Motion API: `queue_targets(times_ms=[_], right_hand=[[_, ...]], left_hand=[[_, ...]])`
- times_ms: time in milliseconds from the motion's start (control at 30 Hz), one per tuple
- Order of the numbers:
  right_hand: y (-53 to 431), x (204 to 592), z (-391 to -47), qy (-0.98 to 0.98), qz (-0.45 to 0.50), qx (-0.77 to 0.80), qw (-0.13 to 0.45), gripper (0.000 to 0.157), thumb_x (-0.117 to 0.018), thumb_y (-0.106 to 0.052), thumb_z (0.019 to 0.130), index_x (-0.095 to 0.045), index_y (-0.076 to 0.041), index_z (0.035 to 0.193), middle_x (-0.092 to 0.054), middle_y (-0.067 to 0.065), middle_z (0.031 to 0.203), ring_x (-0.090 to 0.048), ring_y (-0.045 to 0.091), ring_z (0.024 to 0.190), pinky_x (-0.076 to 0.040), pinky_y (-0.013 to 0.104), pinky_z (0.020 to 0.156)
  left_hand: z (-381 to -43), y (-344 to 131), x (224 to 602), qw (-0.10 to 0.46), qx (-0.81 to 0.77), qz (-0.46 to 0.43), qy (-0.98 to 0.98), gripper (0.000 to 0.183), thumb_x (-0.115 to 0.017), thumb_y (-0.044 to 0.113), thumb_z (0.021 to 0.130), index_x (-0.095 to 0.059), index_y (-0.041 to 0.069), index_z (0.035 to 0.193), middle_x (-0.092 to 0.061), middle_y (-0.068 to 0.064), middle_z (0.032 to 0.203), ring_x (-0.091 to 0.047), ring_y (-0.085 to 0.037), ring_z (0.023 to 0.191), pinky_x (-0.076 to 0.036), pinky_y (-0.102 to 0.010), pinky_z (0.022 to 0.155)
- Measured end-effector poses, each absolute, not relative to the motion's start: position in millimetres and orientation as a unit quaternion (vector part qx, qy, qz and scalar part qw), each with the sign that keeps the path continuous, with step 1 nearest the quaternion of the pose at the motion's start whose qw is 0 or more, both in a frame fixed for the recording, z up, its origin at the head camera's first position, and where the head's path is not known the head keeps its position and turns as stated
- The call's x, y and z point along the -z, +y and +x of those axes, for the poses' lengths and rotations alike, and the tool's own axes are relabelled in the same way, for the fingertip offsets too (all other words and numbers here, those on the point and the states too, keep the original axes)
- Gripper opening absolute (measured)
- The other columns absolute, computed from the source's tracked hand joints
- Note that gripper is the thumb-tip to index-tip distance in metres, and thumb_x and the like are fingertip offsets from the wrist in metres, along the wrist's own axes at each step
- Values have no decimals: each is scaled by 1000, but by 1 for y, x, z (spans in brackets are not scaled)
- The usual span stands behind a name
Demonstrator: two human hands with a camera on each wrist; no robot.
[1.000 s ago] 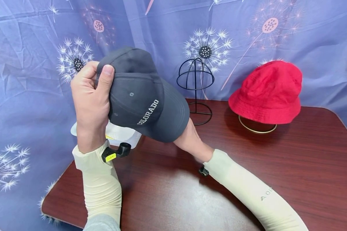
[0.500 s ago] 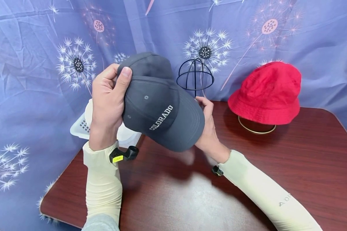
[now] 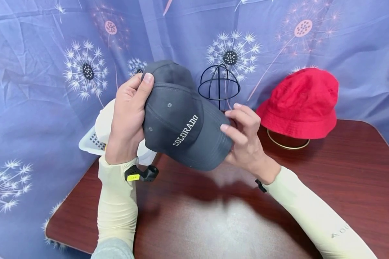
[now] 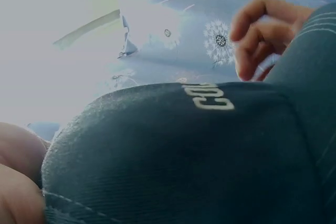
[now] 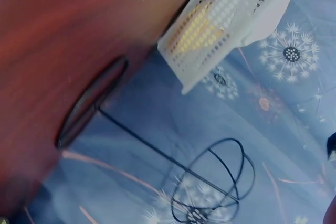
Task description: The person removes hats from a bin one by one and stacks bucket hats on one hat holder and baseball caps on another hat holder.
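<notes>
A dark grey baseball cap (image 3: 181, 108) with "COLORADO" on its front is held up above the table, brim to the lower right. My left hand (image 3: 129, 115) grips its back edge, thumb on the outside; that hand's fingers (image 4: 18, 192) also show at the left of the left wrist view. Beside the brim is my right hand (image 3: 247, 140), its fingers bent loosely and one fingertip over the brim's edge. The brim hides its thumb. A black wire hat stand (image 3: 219, 86) rises bare behind the brim; its post (image 5: 163, 153) slants across the right wrist view.
A red bucket hat (image 3: 301, 104) sits on a gold-coloured wire stand (image 3: 288, 146) at the right. Behind my left wrist, a white perforated basket (image 3: 87, 145) holds a white item (image 3: 103, 120). A patterned blue curtain (image 3: 181, 28) hangs behind the brown table (image 3: 353, 172).
The cap and my left hand have moved right. My right hand has come out from behind the brim to its right side, its fingers lifting into view. The stands and red hat stay put.
</notes>
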State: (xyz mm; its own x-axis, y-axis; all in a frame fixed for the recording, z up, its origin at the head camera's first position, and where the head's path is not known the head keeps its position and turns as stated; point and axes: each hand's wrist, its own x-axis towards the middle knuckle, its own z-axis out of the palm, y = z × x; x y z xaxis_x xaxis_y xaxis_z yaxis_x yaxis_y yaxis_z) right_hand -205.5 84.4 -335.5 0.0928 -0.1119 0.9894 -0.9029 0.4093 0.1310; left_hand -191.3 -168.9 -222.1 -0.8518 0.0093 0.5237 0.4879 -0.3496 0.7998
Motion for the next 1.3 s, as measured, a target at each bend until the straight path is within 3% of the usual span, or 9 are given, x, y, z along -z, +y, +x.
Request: queue_targets(times_ms=[233,533,700,967,1300], right_hand=[[94,335,-199,-542,510,-256,617,9,-69,-8,98,-65,-11,106,-61,20,108,-57,43,105,-56,52,94],[93,320,-190,-520,553,-213,615,22,-66,12,93,-77,-6,99,-72,16,98,-66,35,91,-60,47,85],[95,315,-186,-520,564,-202,609,20,-66,15,91,-78,-1,96,-71,17,93,-64,34,85,-60,45,77],[96,313,-185,-523,562,-185,613,19,-66,16,91,-77,0,96,-71,17,94,-65,34,85,-60,45,76],[99,319,-190,-508,556,-244,611,16,-65,13,94,-75,1,93,-70,19,91,-63,37,81,-58,47,73]], left_hand=[[-192,-165,224,122,808,-226,-530,27,-61,20,109,-70,-4,119,-77,-10,91,-77,-18,71,-64,-32,67],[-197,-162,226,96,832,-204,-507,29,-62,20,108,-70,-6,119,-76,-14,91,-76,-20,71,-63,-32,67],[-198,-161,227,84,837,-197,-503,29,-61,22,109,-69,-5,117,-75,-13,89,-76,-20,70,-63,-32,64],[-200,-161,229,73,833,-194,-514,30,-59,24,110,-70,-3,119,-74,-11,93,-75,-19,72,-62,-31,66],[-199,-163,231,50,811,-216,-541,26,-53,26,111,-71,7,109,-71,-5,89,-72,-17,71,-60,-31,66]])
